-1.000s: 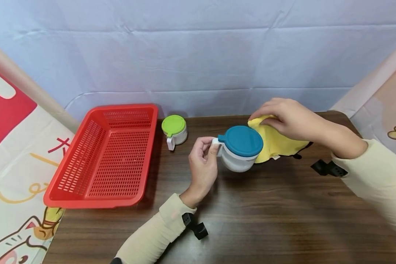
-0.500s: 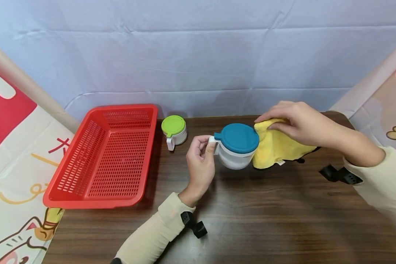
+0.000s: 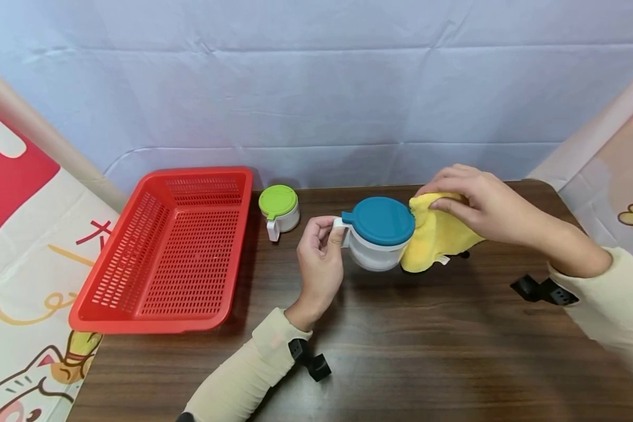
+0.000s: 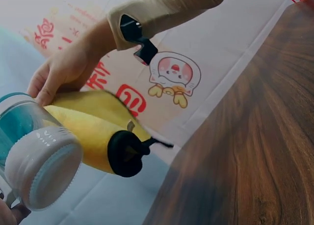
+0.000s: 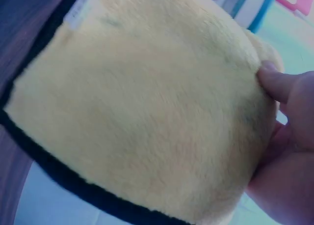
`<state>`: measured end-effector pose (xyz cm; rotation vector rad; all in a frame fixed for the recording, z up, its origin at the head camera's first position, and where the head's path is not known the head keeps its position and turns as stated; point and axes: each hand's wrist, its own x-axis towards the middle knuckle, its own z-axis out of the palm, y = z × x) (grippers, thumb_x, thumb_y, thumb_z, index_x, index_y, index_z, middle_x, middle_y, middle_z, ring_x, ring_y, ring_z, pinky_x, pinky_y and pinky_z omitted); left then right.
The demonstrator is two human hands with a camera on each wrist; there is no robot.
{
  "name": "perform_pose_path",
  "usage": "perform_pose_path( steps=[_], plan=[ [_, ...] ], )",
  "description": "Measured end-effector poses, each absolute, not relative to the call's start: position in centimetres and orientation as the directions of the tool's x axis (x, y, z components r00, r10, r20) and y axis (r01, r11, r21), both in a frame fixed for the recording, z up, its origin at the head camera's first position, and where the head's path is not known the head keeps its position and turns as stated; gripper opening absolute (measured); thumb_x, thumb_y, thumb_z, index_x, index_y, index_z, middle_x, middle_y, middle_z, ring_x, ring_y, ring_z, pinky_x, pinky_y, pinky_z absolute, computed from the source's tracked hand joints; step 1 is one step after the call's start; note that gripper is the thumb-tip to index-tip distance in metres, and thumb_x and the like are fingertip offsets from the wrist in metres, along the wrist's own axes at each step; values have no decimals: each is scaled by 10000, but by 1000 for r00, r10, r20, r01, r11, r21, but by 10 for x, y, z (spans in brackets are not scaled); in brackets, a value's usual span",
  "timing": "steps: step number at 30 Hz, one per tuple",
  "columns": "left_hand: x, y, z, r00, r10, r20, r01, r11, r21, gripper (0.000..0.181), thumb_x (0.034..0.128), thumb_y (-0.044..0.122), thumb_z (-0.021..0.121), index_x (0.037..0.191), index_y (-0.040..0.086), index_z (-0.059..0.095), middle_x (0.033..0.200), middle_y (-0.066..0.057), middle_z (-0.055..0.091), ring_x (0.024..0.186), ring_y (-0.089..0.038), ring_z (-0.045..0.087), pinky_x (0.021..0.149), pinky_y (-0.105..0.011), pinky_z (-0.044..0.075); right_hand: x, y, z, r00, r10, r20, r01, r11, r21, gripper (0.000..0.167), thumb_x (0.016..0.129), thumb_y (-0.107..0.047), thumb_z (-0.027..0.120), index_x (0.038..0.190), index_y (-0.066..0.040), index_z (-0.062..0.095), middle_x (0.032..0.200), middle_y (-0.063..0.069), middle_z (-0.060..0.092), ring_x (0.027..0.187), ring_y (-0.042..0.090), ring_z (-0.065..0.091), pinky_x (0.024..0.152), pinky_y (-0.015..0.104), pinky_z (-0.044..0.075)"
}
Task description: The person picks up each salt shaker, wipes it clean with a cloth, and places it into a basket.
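Observation:
My left hand (image 3: 320, 266) pinches the white handle of a clear jar with a blue lid (image 3: 383, 221), held up above the table. The jar's rounded base (image 4: 46, 168) faces the camera in the left wrist view. On the jar's right side, my right hand (image 3: 482, 202) grips a yellow cloth with dark edging (image 3: 432, 234) between thumb and fingers. The cloth hangs down beside the jar wall, close against it. In the right wrist view the cloth (image 5: 142, 102) fills most of the picture, with the thumb pressed on its edge.
A red plastic basket (image 3: 229, 293) with slotted walls stands on the left of the wooden table (image 3: 401, 351). Between it and my left hand is a smaller jar with a green lid (image 3: 277, 200). A pale cloth backdrop (image 3: 316, 94) rises behind the table.
The jar has shifted slightly left in my left hand. My right hand has moved right and a little downward with the cloth, whose lower edge now hangs folded differently.

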<state>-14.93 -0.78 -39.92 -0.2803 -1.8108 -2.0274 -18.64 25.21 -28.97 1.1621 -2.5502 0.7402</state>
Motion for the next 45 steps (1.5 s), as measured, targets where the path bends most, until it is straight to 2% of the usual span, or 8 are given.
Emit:
perform_pose_path(
  steps=[6, 14, 21, 25, 29, 33, 39, 45],
  plan=[
    [-147, -7, -397, -897, -159, 412, 428, -81, 900, 158, 1011, 52, 621, 1095, -80, 599, 1057, -192, 716, 952, -147, 657, 789, -239, 529, -184, 252, -296, -647, -618, 446, -761, 561, -325, 315, 901, 87, 692, 1157, -94, 721, 1018, -28, 639, 858, 50, 494, 713, 204, 383],
    [-147, -9, -396, -899, -156, 409, 424, -81, 902, 172, 1012, 63, 623, 1108, -78, 597, 1064, -189, 710, 961, -146, 655, 786, -235, 530, -185, 257, -297, -635, -594, 494, -763, 582, -281, 165, 1043, -89, 563, 1132, -63, 699, 996, -16, 607, 795, 55, 431, 716, 216, 337],
    [-148, -9, -397, -900, -160, 405, 421, -79, 904, 165, 1009, 54, 625, 1103, -79, 601, 1064, -193, 714, 956, -166, 654, 794, -245, 527, -182, 264, -277, -681, -608, 408, -727, 630, -275, 156, 996, -71, 646, 1118, -136, 720, 913, -73, 663, 701, 49, 469, 671, 202, 361],
    [-149, -10, -398, -901, -158, 405, 420, -77, 904, 164, 1004, 48, 630, 1101, -82, 602, 1061, -196, 715, 949, -170, 654, 794, -245, 526, -183, 265, -259, -664, -652, 366, -746, 614, -259, 134, 968, -99, 699, 1069, -183, 725, 732, -142, 566, 534, 4, 376, 558, 186, 336],
    [-149, -9, -398, -905, -144, 400, 413, -75, 908, 162, 1003, 48, 632, 1093, -83, 601, 1055, -200, 718, 935, -174, 654, 796, -244, 526, -188, 263, -239, -628, -703, 332, -778, 575, -254, 129, 957, -98, 715, 1057, -173, 746, 719, -160, 569, 473, -40, 277, 511, 185, 315],
    [-149, -8, -397, -912, -124, 391, 401, -70, 913, 153, 1004, 44, 629, 1086, -82, 599, 1054, -204, 720, 928, -168, 651, 798, -240, 524, -194, 252, -221, -588, -765, 264, -806, 526, -270, 157, 949, -82, 722, 1030, -212, 755, 816, -163, 635, 525, -22, 373, 560, 171, 353],
    [-147, -5, -397, -917, -114, 382, 391, -70, 918, 151, 1008, 48, 625, 1086, -79, 602, 1060, -199, 720, 934, -165, 649, 812, -248, 528, -199, 220, -209, -566, -820, 85, -798, 518, -308, 130, 969, -162, 716, 1031, -263, 769, 957, -191, 706, 773, 26, 603, 723, 234, 492],
    [-145, -3, -398, -917, -98, 386, 393, -76, 916, 158, 1008, 61, 628, 1081, -77, 603, 1048, -194, 722, 924, -138, 648, 806, -242, 532, -196, 189, -212, -517, -854, -56, -788, 500, -360, 90, 1007, -270, 670, 947, -289, 735, 857, -221, 650, 772, 23, 588, 755, 310, 512]
  ],
)
